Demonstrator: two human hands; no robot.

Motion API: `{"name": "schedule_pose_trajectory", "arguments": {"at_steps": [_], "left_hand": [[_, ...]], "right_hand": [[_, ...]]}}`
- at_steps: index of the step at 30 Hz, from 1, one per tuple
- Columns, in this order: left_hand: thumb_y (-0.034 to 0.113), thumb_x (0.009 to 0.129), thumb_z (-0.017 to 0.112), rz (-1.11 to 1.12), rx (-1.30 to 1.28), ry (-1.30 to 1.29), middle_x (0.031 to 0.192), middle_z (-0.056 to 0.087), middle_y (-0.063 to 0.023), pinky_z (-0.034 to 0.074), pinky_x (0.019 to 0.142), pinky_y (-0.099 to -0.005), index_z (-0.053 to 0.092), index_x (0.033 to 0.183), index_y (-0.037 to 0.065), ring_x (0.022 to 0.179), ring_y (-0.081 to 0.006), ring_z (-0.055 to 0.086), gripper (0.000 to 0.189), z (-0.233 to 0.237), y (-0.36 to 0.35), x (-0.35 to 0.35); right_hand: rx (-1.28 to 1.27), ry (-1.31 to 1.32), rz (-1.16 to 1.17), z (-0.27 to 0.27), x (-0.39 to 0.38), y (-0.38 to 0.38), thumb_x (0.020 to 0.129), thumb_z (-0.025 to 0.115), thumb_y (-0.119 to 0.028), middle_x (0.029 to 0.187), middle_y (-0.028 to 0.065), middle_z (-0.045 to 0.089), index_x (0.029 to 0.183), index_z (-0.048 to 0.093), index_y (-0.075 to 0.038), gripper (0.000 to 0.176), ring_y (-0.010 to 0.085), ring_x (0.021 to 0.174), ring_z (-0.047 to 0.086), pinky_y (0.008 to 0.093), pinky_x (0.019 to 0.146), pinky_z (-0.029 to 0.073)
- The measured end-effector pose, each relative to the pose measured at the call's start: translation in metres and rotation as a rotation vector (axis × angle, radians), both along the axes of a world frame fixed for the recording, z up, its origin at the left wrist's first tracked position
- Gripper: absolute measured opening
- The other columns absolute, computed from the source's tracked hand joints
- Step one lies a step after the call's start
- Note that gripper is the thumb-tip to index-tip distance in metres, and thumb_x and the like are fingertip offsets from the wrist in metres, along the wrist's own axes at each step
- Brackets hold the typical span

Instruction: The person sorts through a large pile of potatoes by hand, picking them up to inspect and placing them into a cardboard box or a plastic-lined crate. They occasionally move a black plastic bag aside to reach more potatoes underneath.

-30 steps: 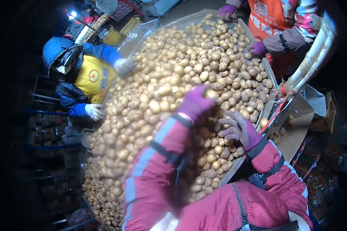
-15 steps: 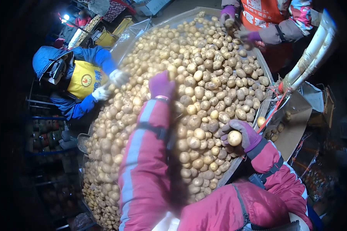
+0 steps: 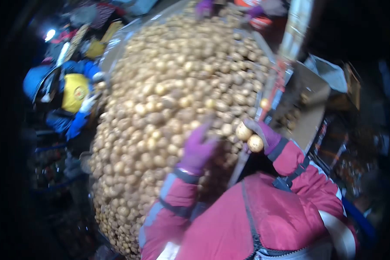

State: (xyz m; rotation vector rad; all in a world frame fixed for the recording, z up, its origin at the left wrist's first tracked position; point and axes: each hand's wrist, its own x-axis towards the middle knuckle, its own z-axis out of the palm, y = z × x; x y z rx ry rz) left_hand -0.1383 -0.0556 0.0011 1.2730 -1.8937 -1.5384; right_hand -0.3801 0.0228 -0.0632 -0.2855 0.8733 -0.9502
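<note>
Many potatoes [image 3: 147,117] lie heaped on a wide table in the middle of the view. My left hand [image 3: 200,146], in a purple glove, is over the near right part of the heap, its fingers apart and blurred, with nothing seen in them. In my right hand [image 3: 264,135], also gloved, are two pale potatoes [image 3: 249,137], one above the other, at the table's right edge. The palm behind them is hidden.
A co-worker in a blue jacket and yellow apron [image 3: 76,93] is at the left edge. Another person's purple gloves [image 3: 205,8] show at the top. On the right are a white post [image 3: 297,30] and a tray [image 3: 314,93] holding some potatoes.
The view has shifted and blurred. My left hand has drawn back from the far heap towards my body, closer to my right hand. My right hand now holds two potatoes where one showed before.
</note>
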Motion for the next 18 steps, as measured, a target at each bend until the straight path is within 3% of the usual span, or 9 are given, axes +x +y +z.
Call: {"name": "schedule_pose_trajectory", "arguments": {"at_steps": [2, 3, 4, 5, 11, 12, 16, 18], "left_hand": [[0.014, 0.094, 0.067, -0.156, -0.428, -0.228, 0.134, 0.063, -0.0127, 0.048, 0.102, -0.0328, 0.055, 0.141, 0.002, 0.124, -0.0222, 0.058, 0.049, -0.003, -0.008, 0.018], [0.012, 0.095, 0.067, -0.103, -0.445, -0.261, 0.135, 0.062, -0.0121, 0.049, 0.102, -0.0319, 0.055, 0.141, 0.002, 0.124, -0.0212, 0.058, 0.048, -0.012, -0.006, 0.027], [0.010, 0.096, 0.066, -0.049, -0.461, -0.293, 0.136, 0.061, -0.0116, 0.049, 0.102, -0.0310, 0.056, 0.140, 0.001, 0.123, -0.0202, 0.058, 0.046, -0.021, -0.004, 0.037], [0.008, 0.097, 0.065, 0.105, -0.249, -0.223, 0.138, 0.060, -0.0110, 0.049, 0.103, -0.0302, 0.056, 0.140, 0.000, 0.123, -0.0188, 0.058, 0.045, -0.027, -0.003, 0.040], [0.006, 0.096, 0.065, 0.086, -0.270, -0.347, 0.140, 0.057, -0.0119, 0.043, 0.109, -0.0334, 0.056, 0.139, 0.000, 0.130, -0.0203, 0.052, 0.045, -0.008, 0.020, 0.019], [0.015, 0.091, 0.070, 0.088, -0.399, -0.267, 0.135, 0.060, -0.0192, 0.045, 0.106, -0.0426, 0.059, 0.136, 0.002, 0.127, -0.0318, 0.055, 0.048, -0.026, 0.017, 0.031], [0.022, 0.091, 0.069, 0.083, -0.680, -0.534, 0.149, 0.049, -0.0230, 0.030, 0.118, -0.0495, 0.052, 0.143, 0.001, 0.143, -0.0393, 0.038, 0.060, -0.022, 0.010, 0.067], [0.021, 0.088, 0.071, 0.119, -0.820, -0.730, 0.151, 0.047, -0.0226, 0.030, 0.118, -0.0485, 0.053, 0.142, 0.001, 0.142, -0.0396, 0.040, 0.061, -0.020, 0.012, 0.085]], "right_hand": [[0.033, -0.001, -0.108, 0.003, -0.026, 0.027, 0.103, 0.048, -0.050, 0.083, 0.0152, 0.070, 0.108, 0.062, -0.003, 0.050, 0.0210, 0.056, 0.065, 0.0324, 0.048, 0.054], [-0.045, 0.124, -0.169, -0.009, -0.040, 0.044, 0.103, 0.044, -0.057, 0.082, 0.0170, 0.068, 0.113, 0.058, -0.001, 0.058, 0.0221, 0.053, 0.066, 0.0311, 0.045, 0.055], [0.015, 0.072, -0.232, -0.005, -0.055, 0.057, 0.104, 0.042, -0.056, 0.082, 0.0175, 0.069, 0.113, 0.057, -0.001, 0.058, 0.0225, 0.053, 0.067, 0.0314, 0.045, 0.055], [0.064, 0.009, -0.286, -0.003, -0.066, 0.067, 0.104, 0.041, -0.055, 0.083, 0.0181, 0.069, 0.114, 0.057, -0.001, 0.058, 0.0229, 0.054, 0.067, 0.0318, 0.045, 0.056], [0.069, 0.050, -0.496, -0.013, -0.116, 0.125, 0.101, 0.047, -0.053, 0.098, 0.0208, 0.070, 0.130, 0.053, 0.001, 0.061, 0.0214, 0.058, 0.068, 0.0322, 0.048, 0.057], [0.081, 0.051, -0.530, -0.015, -0.119, 0.130, 0.102, 0.047, -0.053, 0.101, 0.0214, 0.070, 0.130, 0.053, 0.001, 0.060, 0.0211, 0.057, 0.068, 0.0322, 0.047, 0.057], [0.125, 0.057, -0.638, -0.029, -0.135, 0.149, 0.101, 0.054, -0.044, 0.105, 0.0183, 0.070, 0.128, 0.057, -0.006, 0.046, 0.0211, 0.063, 0.068, 0.0325, 0.059, 0.059], [-0.022, 0.323, -0.731, -0.048, -0.141, 0.157, 0.103, 0.054, -0.035, 0.109, 0.0180, 0.068, 0.130, 0.057, -0.005, 0.041, 0.0211, 0.074, 0.069, 0.0326, 0.065, 0.060]]}}
